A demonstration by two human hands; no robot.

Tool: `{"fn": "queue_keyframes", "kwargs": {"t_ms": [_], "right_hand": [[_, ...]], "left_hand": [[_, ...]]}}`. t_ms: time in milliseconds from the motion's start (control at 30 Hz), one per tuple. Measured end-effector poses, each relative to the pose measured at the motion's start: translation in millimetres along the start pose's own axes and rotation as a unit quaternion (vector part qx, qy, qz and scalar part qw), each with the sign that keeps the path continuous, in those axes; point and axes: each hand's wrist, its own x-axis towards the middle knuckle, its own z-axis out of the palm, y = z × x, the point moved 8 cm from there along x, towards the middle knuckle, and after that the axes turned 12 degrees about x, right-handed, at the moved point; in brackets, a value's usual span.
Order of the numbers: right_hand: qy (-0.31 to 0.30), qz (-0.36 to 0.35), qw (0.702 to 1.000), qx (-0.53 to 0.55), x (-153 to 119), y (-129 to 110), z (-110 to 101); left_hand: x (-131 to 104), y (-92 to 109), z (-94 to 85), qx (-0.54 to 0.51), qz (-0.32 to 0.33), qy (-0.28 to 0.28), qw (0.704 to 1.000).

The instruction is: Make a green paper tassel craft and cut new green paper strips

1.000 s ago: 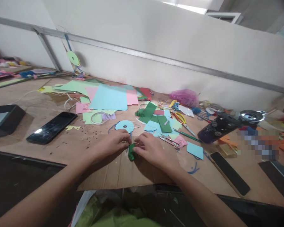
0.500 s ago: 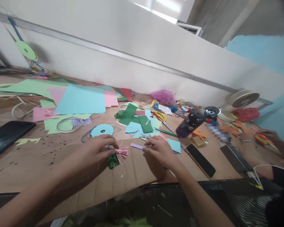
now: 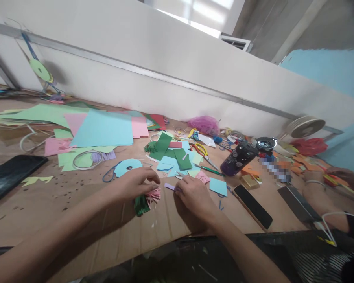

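Note:
My left hand (image 3: 138, 181) is over a fringed paper piece, its fingers bent and pressed together; what lies between them is hidden. Below the fingers show a green fringe (image 3: 141, 205) and a pink fringe (image 3: 153, 195). My right hand (image 3: 191, 193) has its fingers closed on the end of a short purple paper strip (image 3: 169, 186). Just behind my left hand lies a scalloped blue paper disc (image 3: 128, 166) with a hole and a blue cord. Green paper pieces (image 3: 163, 145) and light blue scraps lie beyond my hands.
Large paper sheets (image 3: 106, 127) lie at the back left, a black phone (image 3: 11, 175) at the far left. Scissors (image 3: 209, 162), a dark bottle (image 3: 234, 159), a second phone (image 3: 253, 207) and a power bank (image 3: 299, 203) stand or lie rightward. Another person's hands (image 3: 315, 179) are at the far right.
My left hand has shifted right, over the pink fringe. My right hand has moved slightly left and down along the purple strip. The view has tilted slightly, uncovering a pink scrap behind my right hand.

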Motion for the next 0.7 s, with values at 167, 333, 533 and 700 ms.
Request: {"fn": "queue_keyframes", "kwargs": {"t_ms": [167,333,533,700], "right_hand": [[0.002,0.015,1.0,-0.014,5.7,1.1,6.1],[0.04,0.119,0.932,0.34,9.0,25.4,3.6],[-0.006,0.2,0.657,0.727,15.1,20.6,26.7],[0.012,0.211,0.611,0.763,19.5,15.3,37.4]], "left_hand": [[13.1,5.3,0.7,-0.047,-0.024,-0.008,0.999],[26.0,-6.5,9.0,-0.129,-0.033,0.028,0.991],[38.7,-8.6,25.6,-0.363,-0.025,0.024,0.931],[41.8,-14.9,21.4,-0.409,-0.051,0.082,0.907]]}}
